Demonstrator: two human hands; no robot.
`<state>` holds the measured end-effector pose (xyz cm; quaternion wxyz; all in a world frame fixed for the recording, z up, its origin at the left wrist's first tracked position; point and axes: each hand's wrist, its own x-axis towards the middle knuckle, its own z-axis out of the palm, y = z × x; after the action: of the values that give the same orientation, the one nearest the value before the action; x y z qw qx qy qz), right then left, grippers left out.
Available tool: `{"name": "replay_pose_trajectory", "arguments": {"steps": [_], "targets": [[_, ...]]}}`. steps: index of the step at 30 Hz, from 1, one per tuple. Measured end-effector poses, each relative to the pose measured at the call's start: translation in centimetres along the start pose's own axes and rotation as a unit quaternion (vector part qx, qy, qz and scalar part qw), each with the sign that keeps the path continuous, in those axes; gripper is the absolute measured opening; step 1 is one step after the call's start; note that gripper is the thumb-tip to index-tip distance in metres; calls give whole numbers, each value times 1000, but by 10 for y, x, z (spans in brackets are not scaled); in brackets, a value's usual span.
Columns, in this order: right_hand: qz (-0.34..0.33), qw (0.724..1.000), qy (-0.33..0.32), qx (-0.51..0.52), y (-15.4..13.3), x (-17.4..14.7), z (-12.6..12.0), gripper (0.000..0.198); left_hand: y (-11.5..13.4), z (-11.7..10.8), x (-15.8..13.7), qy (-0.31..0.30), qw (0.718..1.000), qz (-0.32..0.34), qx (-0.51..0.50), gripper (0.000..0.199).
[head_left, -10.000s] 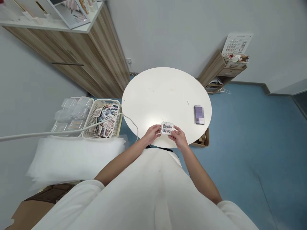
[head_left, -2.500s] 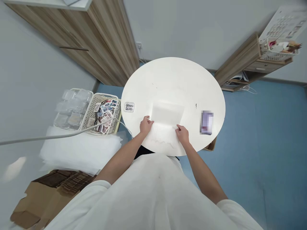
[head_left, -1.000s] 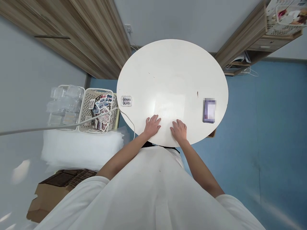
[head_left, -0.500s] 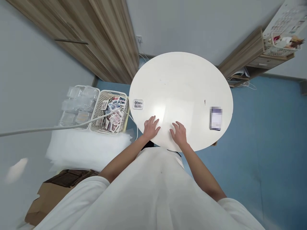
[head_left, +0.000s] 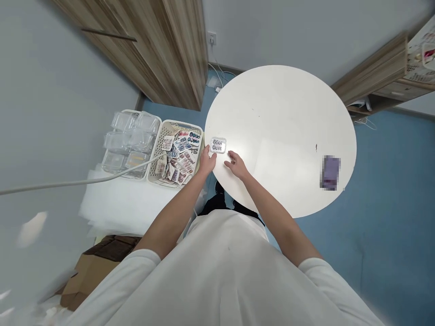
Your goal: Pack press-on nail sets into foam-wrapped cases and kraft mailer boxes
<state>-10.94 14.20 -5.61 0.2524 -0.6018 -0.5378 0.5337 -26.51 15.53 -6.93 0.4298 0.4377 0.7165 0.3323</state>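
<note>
A small clear plastic box (head_left: pixel 218 145) with rows of dark, nail-like pieces lies near the left edge of the round white table (head_left: pixel 288 104). My left hand (head_left: pixel 206 161) is at its lower left corner, thumb and fingers apart; whether a fingertip touches the box I cannot tell. Just right of the box, my right hand (head_left: pixel 237 165) hovers over or rests on the tabletop, fingers spread and holding nothing.
Left of the table stands a white basket (head_left: pixel 163 131) of printed packets, beside another holding clear plastic boxes (head_left: pixel 129 129). A white cable (head_left: pixel 102 180) crosses in front of them. A blurred purple object (head_left: pixel 330 173) lies on the table's right side. A wooden cabinet (head_left: pixel 163 50) stands behind.
Both hands have moved left and forward across the table to the small clear box. My view has shifted left, so the table sits further right.
</note>
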Motion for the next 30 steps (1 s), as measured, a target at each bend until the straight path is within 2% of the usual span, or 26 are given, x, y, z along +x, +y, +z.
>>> {"name": "replay_pose_trajectory", "arguments": {"steps": [7,13,17,24,30], "targets": [[-5,999,-32,34,-2,13,13,67,2,-4,-2,-40,999,-3,-10,51],[-10,1000,20,9,8,-2,1,65,4,11,-21,-50,998,22,-43,51],[-31,998,58,14,26,-28,-27,56,3,37,-39,-78,993,74,-52,51],[-47,990,130,-17,69,-101,-104,40,24,94,-91,-172,976,134,-1,45],[-26,993,116,-12,106,-150,-153,34,35,137,-136,-221,961,155,65,42]]}}
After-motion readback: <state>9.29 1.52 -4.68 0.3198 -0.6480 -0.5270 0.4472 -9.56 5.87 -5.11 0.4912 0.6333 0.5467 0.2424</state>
